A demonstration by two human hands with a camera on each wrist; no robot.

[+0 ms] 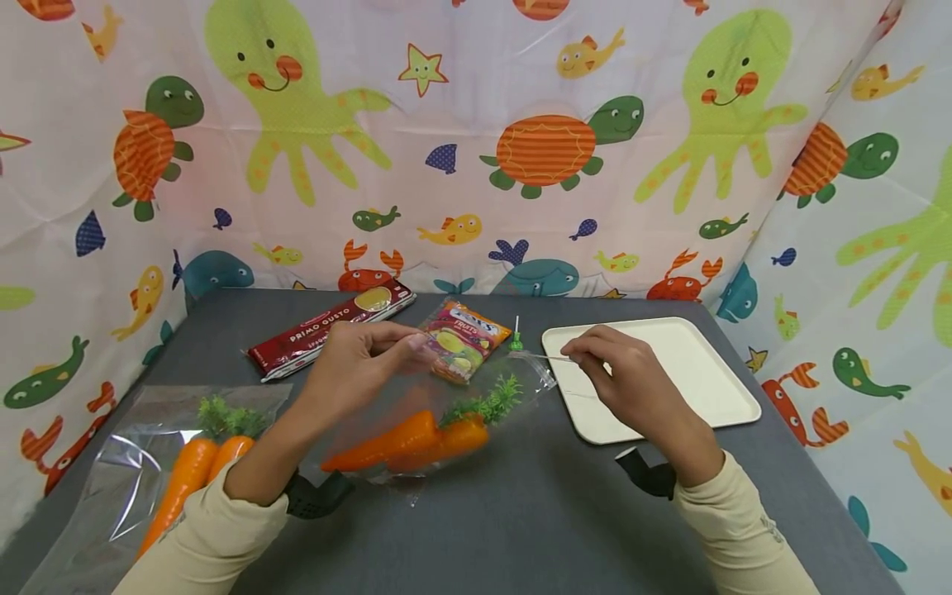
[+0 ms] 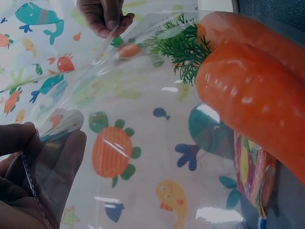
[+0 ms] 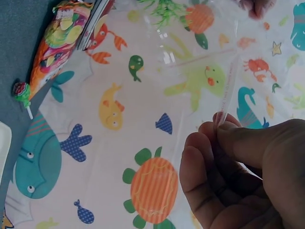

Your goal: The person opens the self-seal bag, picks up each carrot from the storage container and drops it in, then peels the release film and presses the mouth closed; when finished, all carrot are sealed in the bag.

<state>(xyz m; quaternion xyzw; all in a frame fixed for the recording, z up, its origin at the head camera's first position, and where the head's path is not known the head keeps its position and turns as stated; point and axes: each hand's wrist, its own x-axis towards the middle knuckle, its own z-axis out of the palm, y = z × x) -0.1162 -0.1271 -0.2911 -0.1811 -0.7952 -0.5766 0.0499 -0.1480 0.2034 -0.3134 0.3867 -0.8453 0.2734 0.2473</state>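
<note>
A clear plastic bag with orange carrots and their feathery green tops inside hangs slantwise between the hands. My left hand pinches one edge of this bag between thumb and fingers, with part of the film lying over the fingers in the left wrist view. Off to the right, my right hand pinches the end of a thin clear strip with small red print. That strip runs from the fingertips toward the bag's opening, pulled taut.
A second clear bag with carrots lies at the left, partly under the left forearm. Behind the hands are a red spaghetti pack, a fruit candy bag and a green-wrapped lollipop. A cream tray sits at right.
</note>
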